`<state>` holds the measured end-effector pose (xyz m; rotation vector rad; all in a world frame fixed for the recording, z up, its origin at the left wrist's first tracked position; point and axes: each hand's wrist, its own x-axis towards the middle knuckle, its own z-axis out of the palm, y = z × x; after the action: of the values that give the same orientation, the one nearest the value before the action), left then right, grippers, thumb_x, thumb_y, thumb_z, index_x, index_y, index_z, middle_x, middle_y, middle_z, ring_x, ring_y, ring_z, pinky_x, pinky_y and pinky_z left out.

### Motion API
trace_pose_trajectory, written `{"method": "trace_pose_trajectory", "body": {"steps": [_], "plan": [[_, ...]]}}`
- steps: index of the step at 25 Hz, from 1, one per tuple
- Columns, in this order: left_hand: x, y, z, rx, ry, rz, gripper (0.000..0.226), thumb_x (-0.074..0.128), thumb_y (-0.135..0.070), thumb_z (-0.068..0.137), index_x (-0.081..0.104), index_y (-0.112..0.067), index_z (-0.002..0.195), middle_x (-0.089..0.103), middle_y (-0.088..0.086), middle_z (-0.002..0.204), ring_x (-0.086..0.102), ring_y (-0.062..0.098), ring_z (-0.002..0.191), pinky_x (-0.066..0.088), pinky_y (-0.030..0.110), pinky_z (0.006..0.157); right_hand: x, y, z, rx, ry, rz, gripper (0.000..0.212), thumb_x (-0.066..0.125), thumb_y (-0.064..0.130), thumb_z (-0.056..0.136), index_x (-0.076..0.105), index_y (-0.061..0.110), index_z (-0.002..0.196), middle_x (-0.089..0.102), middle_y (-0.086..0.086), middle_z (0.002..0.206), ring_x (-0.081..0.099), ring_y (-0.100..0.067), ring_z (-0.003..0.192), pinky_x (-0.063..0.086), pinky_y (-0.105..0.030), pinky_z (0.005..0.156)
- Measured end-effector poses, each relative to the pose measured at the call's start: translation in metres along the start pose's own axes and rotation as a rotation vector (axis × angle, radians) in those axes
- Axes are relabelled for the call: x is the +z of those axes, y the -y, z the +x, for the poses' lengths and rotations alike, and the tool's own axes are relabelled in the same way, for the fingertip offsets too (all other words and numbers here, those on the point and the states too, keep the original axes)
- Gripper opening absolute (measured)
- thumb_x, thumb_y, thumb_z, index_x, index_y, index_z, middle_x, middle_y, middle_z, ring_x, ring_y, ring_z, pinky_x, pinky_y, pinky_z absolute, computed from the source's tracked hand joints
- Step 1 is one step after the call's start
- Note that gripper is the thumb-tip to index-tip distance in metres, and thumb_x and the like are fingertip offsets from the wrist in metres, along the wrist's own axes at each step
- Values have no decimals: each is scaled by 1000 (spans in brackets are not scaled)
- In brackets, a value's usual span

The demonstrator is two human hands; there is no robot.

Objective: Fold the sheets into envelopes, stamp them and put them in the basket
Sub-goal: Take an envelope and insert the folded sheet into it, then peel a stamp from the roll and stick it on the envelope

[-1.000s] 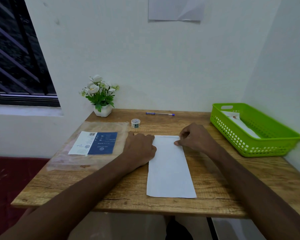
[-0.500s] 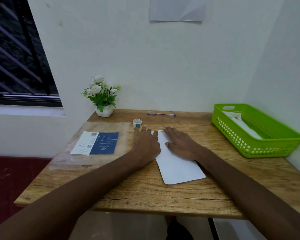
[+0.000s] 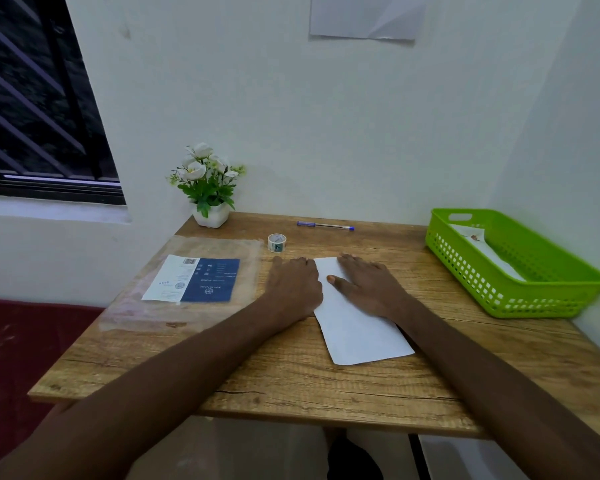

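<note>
1. Wooden table (image 3: pixel 291 375) against a white wall: the green basket (image 3: pixel 547 296) at its right edge already holds at least one white folded piece, so some of the work looks done.
2. Mid-table, the folded sheet (image 3: pixel 360 334) lies flat, its long axis running from the far edge toward the near right corner, slightly slanted.
3. Left hand (image 3: pixel 296 289) and right hand (image 3: pixel 367 289) both lie flat with fingers spread, pressing its far end, grasping nothing.
4. Further folds, stamping from the small roll (image 3: pixel 277 242) and basketing seem left.
</note>
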<state>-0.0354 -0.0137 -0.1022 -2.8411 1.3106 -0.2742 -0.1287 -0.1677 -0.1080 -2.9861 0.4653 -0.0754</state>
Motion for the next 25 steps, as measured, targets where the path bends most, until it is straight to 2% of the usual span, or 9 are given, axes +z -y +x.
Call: {"method": "trace_pose_trajectory", "body": {"steps": [4,6,8,10,12,15,17,22,25], "plan": [[-3,4,-3,-16,-43,-65,38,43,-36,101,63,-13,124,69,7,124,62,20,108,38,48,106,-2,3,-2,31,-36,53,72,29,61,103,23,16,160,23,-2,168,24,-19,153,17,-41,122],[-6,10,-5,-34,-108,-153,30,47,-37,100,68,-16,106,72,4,106,57,16,87,42,39,90,-6,4,-4,48,-114,116,67,39,58,102,34,16,154,39,-6,160,39,-25,145,26,-43,117],[-15,27,-4,-88,-241,-262,28,51,-35,99,70,-16,95,72,1,93,55,14,78,42,34,75,-11,11,-4,28,-213,124,59,48,52,101,43,17,149,49,-6,152,45,-27,139,29,-45,115],[-24,53,1,-149,-374,-322,25,56,-32,95,75,-16,93,73,0,87,64,16,80,49,34,72,-17,21,1,-42,-280,100,51,59,42,99,52,18,143,56,-5,146,48,-26,136,31,-44,114],[-31,80,4,-211,-426,-337,21,61,-28,91,78,-16,96,76,1,90,68,20,84,55,35,74,-24,39,11,-130,-313,121,44,68,32,94,60,18,135,64,-2,137,56,-22,128,38,-41,111],[-30,106,8,-279,-418,-366,20,62,-20,87,77,-14,98,76,4,96,69,22,89,54,34,72,-28,69,34,-162,-357,247,35,74,28,89,69,19,123,74,2,110,67,-16,102,52,-35,90],[-28,113,8,-309,-401,-392,18,63,-18,86,76,-13,98,74,4,97,69,24,90,54,35,74,-25,88,51,-138,-369,247,32,73,31,88,70,24,119,74,7,96,66,-13,93,48,-30,75],[-23,114,11,-267,-412,-412,18,67,-17,82,76,-12,96,74,4,96,69,24,89,51,32,72,-11,103,76,-104,-386,181,29,69,41,87,71,25,111,72,4,99,65,-17,93,43,-30,70],[-20,112,13,-236,-439,-447,24,70,-18,80,77,-13,103,74,4,101,69,22,93,46,28,72,-10,98,81,-114,-362,146,22,72,39,85,68,21,96,70,2,93,64,-19,88,42,-30,65]]}}
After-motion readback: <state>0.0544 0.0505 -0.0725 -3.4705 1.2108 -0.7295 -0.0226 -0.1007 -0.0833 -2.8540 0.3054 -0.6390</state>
